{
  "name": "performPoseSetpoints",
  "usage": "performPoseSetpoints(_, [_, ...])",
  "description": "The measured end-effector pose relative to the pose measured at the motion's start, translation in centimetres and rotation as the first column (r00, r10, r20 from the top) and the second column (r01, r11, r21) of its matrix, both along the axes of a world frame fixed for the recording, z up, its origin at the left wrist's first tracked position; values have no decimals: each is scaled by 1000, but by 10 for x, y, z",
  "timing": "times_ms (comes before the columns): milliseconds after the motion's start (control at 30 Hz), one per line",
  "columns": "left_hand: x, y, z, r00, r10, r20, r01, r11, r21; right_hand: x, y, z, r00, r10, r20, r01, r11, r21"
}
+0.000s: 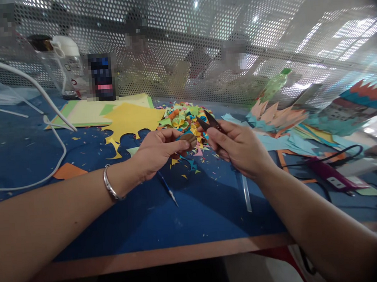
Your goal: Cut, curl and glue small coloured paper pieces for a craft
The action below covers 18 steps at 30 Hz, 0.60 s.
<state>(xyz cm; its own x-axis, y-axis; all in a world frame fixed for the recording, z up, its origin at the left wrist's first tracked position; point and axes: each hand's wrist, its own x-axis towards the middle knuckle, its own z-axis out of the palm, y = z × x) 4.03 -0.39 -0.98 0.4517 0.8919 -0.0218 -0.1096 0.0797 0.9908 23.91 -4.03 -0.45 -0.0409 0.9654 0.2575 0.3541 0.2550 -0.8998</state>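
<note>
My left hand (154, 153), with a silver bangle on its wrist, pinches a small piece of paper (188, 140) that looks brownish with a teal part. Close by on the right, my right hand (240, 144) is closed round a pair of scissors (209, 121), their dark pointed blades apart and aimed up and left. The handles are hidden in my fingers. Beyond both hands lies a heap of colourful paper scraps (182, 116). A yellow sheet with curved cut-outs (132, 116) is behind my left hand. Below the hands, a blue pen (168, 189) rests on the blue table (193, 225).
Bottles (72, 67) and a phone (103, 78) stand at the back left, near a white cable (60, 153). A clear strip (246, 192) lies under my right wrist. Paper crowns (274, 116), blue paper and a purple power strip (334, 172) are on the right.
</note>
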Motion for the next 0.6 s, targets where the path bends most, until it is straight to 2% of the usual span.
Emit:
performPoseSetpoints(133, [0,2,-1,999,26,23,-26,1000,-2,-1,0,0,996,-10,-87,4,997,-77])
performPoseSetpoints(367, [0,6,-6,997,4,72,-4,1000,4,-3,0,1,996,80,-46,-85,989,-117])
performPoseSetpoints(600, [0,5,-4,998,16,61,-15,1000,-11,-1,0,0,994,106,6,-105,987,-123])
